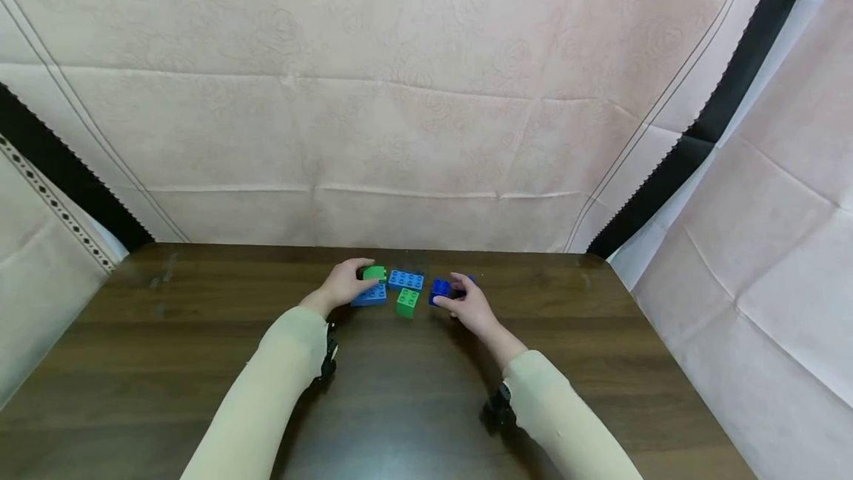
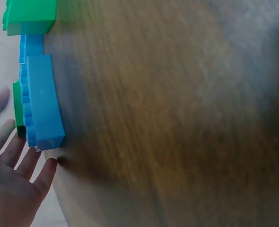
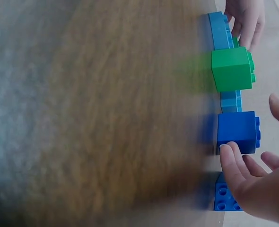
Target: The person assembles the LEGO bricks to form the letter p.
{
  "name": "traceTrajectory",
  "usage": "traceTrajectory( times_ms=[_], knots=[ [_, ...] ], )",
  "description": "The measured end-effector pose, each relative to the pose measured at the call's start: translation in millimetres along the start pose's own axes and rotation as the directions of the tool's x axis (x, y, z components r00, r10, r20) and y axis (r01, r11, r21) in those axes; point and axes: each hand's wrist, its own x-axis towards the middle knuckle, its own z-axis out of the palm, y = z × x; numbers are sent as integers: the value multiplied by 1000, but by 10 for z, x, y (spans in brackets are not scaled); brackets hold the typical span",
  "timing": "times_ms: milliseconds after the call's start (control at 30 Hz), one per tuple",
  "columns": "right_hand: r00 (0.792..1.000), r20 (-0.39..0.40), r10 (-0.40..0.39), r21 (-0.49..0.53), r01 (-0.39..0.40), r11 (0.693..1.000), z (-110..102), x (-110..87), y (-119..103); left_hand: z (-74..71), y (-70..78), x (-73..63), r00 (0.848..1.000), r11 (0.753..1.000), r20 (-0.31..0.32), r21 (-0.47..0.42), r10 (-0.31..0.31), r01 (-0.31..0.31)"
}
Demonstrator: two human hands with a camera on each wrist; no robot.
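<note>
My left hand [image 1: 342,285] is beside a green brick [image 1: 375,273] at the left of a small brick group, thumb and fingers parted around it. A light blue brick [image 1: 370,295] lies just in front; in the left wrist view my fingertips [image 2: 48,166] are near its end. My right hand [image 1: 472,308] reaches to a dark blue brick [image 1: 440,288]. In the right wrist view its thumb is raised away, and a fingertip overlaps the brick's lower corner; contact is unclear. Another dark blue brick [image 3: 226,196], studs facing sideways, is partly hidden behind this hand.
Between the hands, a light blue brick [image 1: 406,280] lies behind a second green brick [image 1: 407,302]. All are on a dark brown wooden table [image 1: 373,406], near its far edge. Pale patterned cloth [image 1: 400,132] hangs behind the table and at both sides.
</note>
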Motion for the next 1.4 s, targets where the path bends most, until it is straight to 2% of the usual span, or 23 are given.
traceTrajectory(
  times_ms=[100,233,333,433,733,967,1233,1400],
  knots=[
    [1000,-11,-15,-36,14,999,32,-14,-9,3,-1,-15,999,1000,-35,-1,-17,17],
    [999,-30,-22,-127,18,992,78,-36,9,30,-2,-43,998,999,-47,-11,-40,40],
    [998,-48,-43,-208,32,978,106,-39,14,54,-6,-55,998,999,-52,-3,-41,41],
    [996,-59,-59,-245,43,968,123,-38,-10,52,-9,-59,996,1000,-78,-1,-30,30],
    [998,-56,-40,-230,26,973,130,-43,-67,-24,-21,-97,990,1000,-138,-11,-14,12],
    [998,-53,-17,-129,10,992,113,-16,-39,-95,-48,-112,987,999,-160,-43,-10,3],
    [999,-50,18,-83,-22,996,84,5,-22,-208,-40,-160,994,994,-108,-108,-12,0],
    [998,-58,19,-94,-25,995,78,-7,-35,-251,-31,-196,997,993,-76,-122,-7,-2]
  ],
)
